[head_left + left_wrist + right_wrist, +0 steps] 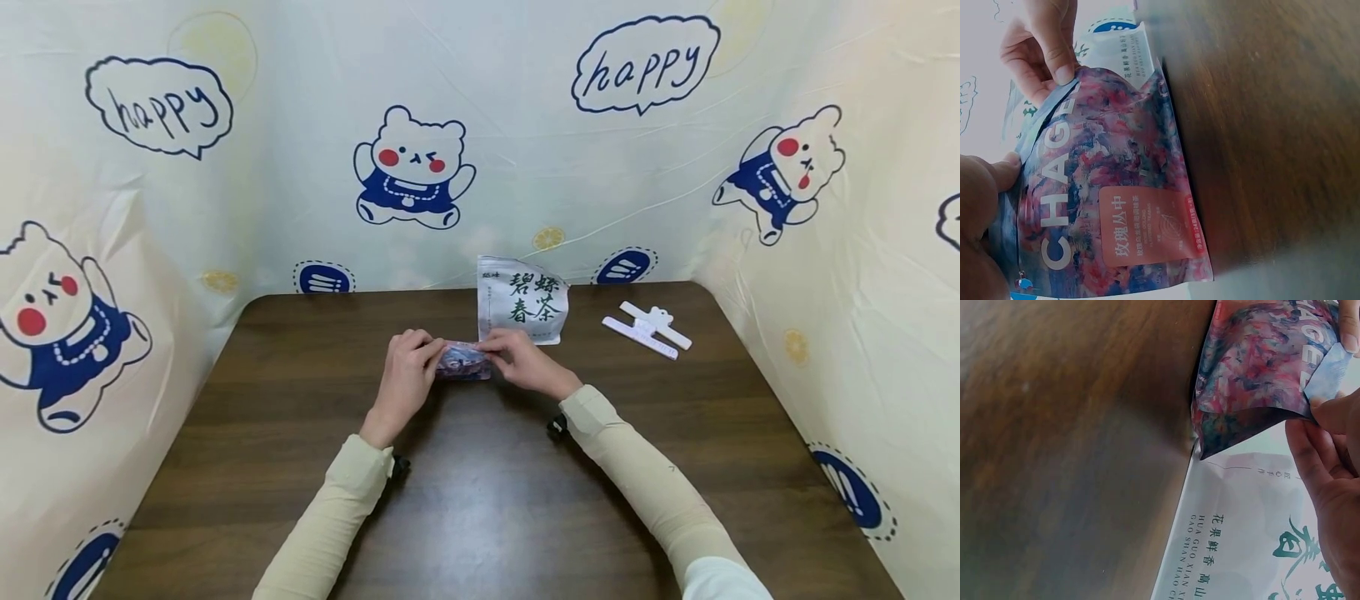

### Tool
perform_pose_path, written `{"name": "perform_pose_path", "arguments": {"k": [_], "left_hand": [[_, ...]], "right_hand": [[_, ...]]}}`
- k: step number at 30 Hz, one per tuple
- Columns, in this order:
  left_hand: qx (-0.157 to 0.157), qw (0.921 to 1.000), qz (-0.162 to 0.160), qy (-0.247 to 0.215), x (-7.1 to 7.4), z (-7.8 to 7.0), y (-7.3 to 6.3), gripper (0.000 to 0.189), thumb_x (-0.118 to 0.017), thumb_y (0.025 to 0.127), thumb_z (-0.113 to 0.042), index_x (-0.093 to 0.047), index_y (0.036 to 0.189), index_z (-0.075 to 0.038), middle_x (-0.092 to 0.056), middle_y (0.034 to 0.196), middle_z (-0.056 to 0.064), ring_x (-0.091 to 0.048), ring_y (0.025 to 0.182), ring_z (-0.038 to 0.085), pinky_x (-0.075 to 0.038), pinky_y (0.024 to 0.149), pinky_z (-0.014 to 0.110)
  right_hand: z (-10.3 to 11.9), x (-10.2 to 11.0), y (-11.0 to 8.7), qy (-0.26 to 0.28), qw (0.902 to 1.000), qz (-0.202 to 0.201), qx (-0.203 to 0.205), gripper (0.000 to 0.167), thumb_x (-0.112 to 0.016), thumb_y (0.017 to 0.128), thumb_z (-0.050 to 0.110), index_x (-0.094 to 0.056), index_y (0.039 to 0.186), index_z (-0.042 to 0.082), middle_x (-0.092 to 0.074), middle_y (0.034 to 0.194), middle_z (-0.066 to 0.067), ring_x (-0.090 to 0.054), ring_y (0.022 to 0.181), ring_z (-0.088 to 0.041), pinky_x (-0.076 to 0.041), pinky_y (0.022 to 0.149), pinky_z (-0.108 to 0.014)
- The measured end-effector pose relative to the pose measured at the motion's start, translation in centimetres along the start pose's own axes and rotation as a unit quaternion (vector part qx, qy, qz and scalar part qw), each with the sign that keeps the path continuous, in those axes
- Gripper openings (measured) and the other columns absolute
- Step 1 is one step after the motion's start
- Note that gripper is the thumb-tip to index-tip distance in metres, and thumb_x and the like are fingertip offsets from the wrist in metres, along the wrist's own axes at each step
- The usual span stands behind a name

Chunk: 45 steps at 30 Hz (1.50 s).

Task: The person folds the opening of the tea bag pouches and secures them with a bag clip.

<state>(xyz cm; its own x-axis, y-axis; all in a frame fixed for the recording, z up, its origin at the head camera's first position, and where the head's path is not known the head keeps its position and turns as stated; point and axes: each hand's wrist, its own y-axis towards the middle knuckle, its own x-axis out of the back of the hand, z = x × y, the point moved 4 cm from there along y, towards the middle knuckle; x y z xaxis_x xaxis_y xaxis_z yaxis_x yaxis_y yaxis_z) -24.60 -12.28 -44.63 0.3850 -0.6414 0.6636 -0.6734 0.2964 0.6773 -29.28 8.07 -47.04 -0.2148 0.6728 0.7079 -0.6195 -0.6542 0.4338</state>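
A colourful pink-and-blue tea bag (1110, 162) stands on the table between both hands, its top edge folded over toward the front. The left hand (409, 371) holds one end of that top edge, thumb on the near side. At the other end, the right hand (525, 363) pinches the top edge between thumb and fingers, as the right wrist view also shows. Right behind the colourful bag stands a white tea bag (523, 302) with green characters, and neither hand appears to hold it.
Two white bag clips, a front one (640, 337) and a back one (656, 323), lie at the back right of the dark wooden table (480, 500). A printed cloth (300, 167) with bears hangs around the table's back and sides.
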Motion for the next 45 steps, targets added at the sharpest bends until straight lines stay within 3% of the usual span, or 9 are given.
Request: {"name": "perform_pose_path", "arguments": {"k": [12,18,22,29,33,39,45], "left_hand": [[-0.002,1.0000,-0.004,-0.004,0.3,0.3,0.0,0.011,-0.072,0.094,-0.008,-0.080,0.099,-0.001,-0.061,0.083,0.007,-0.055,0.078,0.025,-0.040,0.076,0.042],[-0.004,0.9998,-0.018,-0.007,0.6,0.1,0.0,0.008,-0.074,0.093,-0.006,-0.079,0.096,-0.001,-0.061,0.082,0.008,-0.055,0.076,0.026,-0.040,0.075,0.042],[-0.004,0.9998,-0.013,-0.012,0.3,0.0,0.1,0.009,-0.074,0.092,-0.006,-0.079,0.097,-0.001,-0.061,0.083,0.008,-0.054,0.077,0.026,-0.040,0.075,0.041],[-0.004,0.9997,-0.016,-0.018,0.1,-0.1,0.5,0.010,-0.073,0.093,-0.005,-0.079,0.099,0.000,-0.062,0.084,0.008,-0.054,0.077,0.026,-0.039,0.075,0.041],[-0.001,0.9998,-0.014,-0.016,0.3,-0.1,0.3,0.009,-0.074,0.092,-0.004,-0.080,0.098,0.000,-0.062,0.084,0.007,-0.054,0.077,0.025,-0.039,0.074,0.040],[0.004,0.9999,-0.007,-0.013,0.5,0.3,0.1,0.011,-0.074,0.092,-0.006,-0.080,0.100,0.000,-0.062,0.085,0.007,-0.054,0.078,0.025,-0.039,0.075,0.040],[0.003,1.0000,0.006,-0.006,0.4,0.4,0.2,0.013,-0.074,0.093,-0.009,-0.080,0.102,-0.002,-0.063,0.086,0.007,-0.056,0.080,0.026,-0.040,0.076,0.040]], "right_hand": [[0.2,0.1,0.2,0.007,0.9999,0.007,-0.005,0.030,-0.066,0.090,-0.011,-0.076,0.115,0.001,-0.073,0.104,-0.009,-0.067,0.096,-0.018,-0.056,0.085,-0.033],[1.2,0.0,1.0,0.015,0.9998,-0.004,0.009,0.018,-0.071,0.095,0.007,-0.077,0.112,0.003,-0.070,0.100,-0.006,-0.064,0.089,-0.021,-0.055,0.078,-0.037],[1.7,-0.3,1.8,0.010,0.9994,-0.020,0.026,0.015,-0.072,0.096,0.014,-0.078,0.107,0.006,-0.068,0.094,-0.003,-0.061,0.085,-0.017,-0.053,0.076,-0.031],[1.8,-0.5,2.6,-0.011,0.9961,-0.071,0.050,0.008,-0.075,0.091,0.004,-0.081,0.096,0.004,-0.066,0.081,-0.003,-0.058,0.077,-0.013,-0.050,0.070,-0.028],[1.8,-0.8,2.6,-0.013,0.9954,-0.074,0.060,0.009,-0.074,0.092,0.004,-0.081,0.097,0.002,-0.066,0.080,-0.003,-0.058,0.077,-0.015,-0.049,0.071,-0.028],[1.4,-1.1,2.6,0.010,0.9973,-0.065,0.035,0.012,-0.074,0.093,0.007,-0.081,0.102,0.003,-0.068,0.087,-0.004,-0.060,0.080,-0.017,-0.051,0.073,-0.030],[1.1,-1.2,2.2,0.029,0.9983,-0.048,0.019,0.020,-0.069,0.092,-0.004,-0.078,0.110,0.000,-0.068,0.090,-0.009,-0.059,0.083,-0.016,-0.051,0.076,-0.030]]}}
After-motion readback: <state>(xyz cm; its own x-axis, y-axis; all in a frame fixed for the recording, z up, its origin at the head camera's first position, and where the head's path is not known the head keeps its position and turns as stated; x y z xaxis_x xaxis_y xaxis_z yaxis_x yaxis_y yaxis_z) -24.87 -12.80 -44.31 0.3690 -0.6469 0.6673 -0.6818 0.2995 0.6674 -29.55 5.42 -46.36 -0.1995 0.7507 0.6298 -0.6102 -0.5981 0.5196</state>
